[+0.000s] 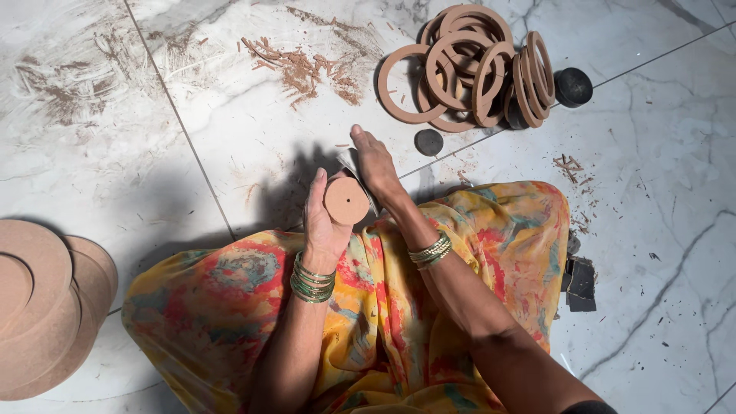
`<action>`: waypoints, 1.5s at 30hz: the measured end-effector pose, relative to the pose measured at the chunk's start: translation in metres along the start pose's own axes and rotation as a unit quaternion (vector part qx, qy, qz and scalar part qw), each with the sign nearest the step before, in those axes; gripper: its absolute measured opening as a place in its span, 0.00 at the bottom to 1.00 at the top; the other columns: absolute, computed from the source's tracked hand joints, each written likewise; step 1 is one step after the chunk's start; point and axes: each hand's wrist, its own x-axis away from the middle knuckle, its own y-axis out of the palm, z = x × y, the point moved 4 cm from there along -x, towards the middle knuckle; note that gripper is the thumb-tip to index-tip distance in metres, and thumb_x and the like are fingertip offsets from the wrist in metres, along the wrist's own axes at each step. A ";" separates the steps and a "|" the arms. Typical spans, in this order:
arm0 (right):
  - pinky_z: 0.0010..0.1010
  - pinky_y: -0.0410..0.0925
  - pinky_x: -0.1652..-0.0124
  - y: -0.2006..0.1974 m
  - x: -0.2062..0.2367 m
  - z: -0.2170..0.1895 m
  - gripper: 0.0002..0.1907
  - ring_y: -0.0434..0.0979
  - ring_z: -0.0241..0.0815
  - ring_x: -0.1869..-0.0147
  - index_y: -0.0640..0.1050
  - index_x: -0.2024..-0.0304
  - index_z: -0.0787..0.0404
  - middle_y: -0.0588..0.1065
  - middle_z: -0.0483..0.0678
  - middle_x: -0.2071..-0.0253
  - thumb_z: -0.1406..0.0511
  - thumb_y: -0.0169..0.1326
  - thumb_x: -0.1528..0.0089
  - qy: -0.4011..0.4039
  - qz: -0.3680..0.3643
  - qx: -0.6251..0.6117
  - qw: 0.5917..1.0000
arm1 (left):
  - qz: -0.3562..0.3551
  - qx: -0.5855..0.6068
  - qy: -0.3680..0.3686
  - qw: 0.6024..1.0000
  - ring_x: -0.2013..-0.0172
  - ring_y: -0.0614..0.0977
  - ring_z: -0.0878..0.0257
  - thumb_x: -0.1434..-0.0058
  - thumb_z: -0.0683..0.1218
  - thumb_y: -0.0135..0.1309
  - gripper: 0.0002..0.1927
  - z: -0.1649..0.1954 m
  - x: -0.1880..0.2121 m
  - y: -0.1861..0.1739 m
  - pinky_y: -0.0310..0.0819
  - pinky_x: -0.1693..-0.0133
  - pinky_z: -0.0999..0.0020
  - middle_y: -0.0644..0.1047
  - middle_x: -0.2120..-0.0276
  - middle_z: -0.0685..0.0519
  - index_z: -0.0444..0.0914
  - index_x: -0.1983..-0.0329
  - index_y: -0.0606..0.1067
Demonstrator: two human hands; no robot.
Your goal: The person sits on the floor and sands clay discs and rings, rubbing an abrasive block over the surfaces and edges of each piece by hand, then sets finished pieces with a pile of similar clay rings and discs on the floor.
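You sit on a marble floor with a stack of boards off to your left and a heap of rings ahead to your right, well apart from both hands. Your left hand cups a small disc upright, its flat face toward you. Your right hand lies just beyond it, fingers stretched flat and pressing something pale I cannot make out.

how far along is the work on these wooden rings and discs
Looks done: a pile of cut rings lies ahead, with shavings on the floor. In hand: the left hand holds a small disc; the right hand rests beside it, its grip unclear. Apparently left: large uncut discs stacked at the left.
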 end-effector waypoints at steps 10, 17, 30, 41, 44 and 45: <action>0.31 0.75 0.48 -0.049 0.028 0.017 0.24 0.80 0.38 0.48 0.74 0.40 0.67 0.79 0.50 0.49 0.67 0.60 0.38 0.068 -0.202 -0.310 0.927 | -0.030 -0.126 0.062 0.990 0.61 0.82 0.65 0.42 0.38 0.63 0.06 0.024 0.007 0.018 0.79 0.57 0.68 0.81 0.62 0.53 0.36 0.63 0.78; 0.33 0.73 0.64 -0.054 0.038 0.010 0.14 0.79 0.36 0.61 0.76 0.57 0.68 0.79 0.48 0.62 0.73 0.67 0.42 -0.066 -0.133 -0.163 0.975 | 0.076 -0.168 0.095 0.978 0.64 0.80 0.73 0.48 0.37 0.63 0.12 0.023 0.003 0.002 0.78 0.57 0.73 0.79 0.66 0.61 0.41 0.62 0.77; 0.17 0.63 0.66 -0.027 0.063 -0.023 0.12 0.68 0.24 0.64 0.74 0.53 0.62 0.73 0.35 0.66 0.66 0.61 0.36 -0.155 -0.036 -0.160 0.974 | -0.054 -0.296 0.130 0.945 0.65 0.75 0.73 0.37 0.42 0.62 0.08 0.036 0.022 0.042 0.71 0.60 0.75 0.79 0.66 0.57 0.31 0.59 0.80; 0.26 0.56 0.73 -0.032 0.056 -0.040 0.23 0.58 0.29 0.72 0.74 0.73 0.66 0.66 0.38 0.77 0.56 0.61 0.32 -0.149 0.068 -0.066 0.984 | 0.036 -0.035 -0.015 0.999 0.43 0.80 0.55 0.31 0.65 0.42 0.33 0.008 0.011 0.022 0.72 0.40 0.54 0.78 0.44 0.47 0.34 0.40 0.72; 0.36 0.60 0.67 -0.013 0.072 -0.048 0.22 0.63 0.38 0.67 0.76 0.70 0.65 0.70 0.45 0.73 0.53 0.60 0.33 -0.184 0.138 0.152 0.961 | -0.049 0.062 -0.082 0.993 0.41 0.76 0.54 0.30 0.66 0.37 0.33 -0.010 0.003 0.023 0.68 0.38 0.56 0.76 0.42 0.50 0.37 0.37 0.71; 0.40 0.62 0.62 -0.003 0.080 -0.057 0.18 0.66 0.42 0.62 0.79 0.67 0.61 0.72 0.47 0.69 0.53 0.61 0.36 -0.249 0.188 0.257 0.915 | -0.040 0.061 -0.072 0.995 0.40 0.76 0.55 0.29 0.66 0.37 0.33 -0.013 0.002 0.019 0.67 0.37 0.56 0.76 0.41 0.51 0.38 0.36 0.71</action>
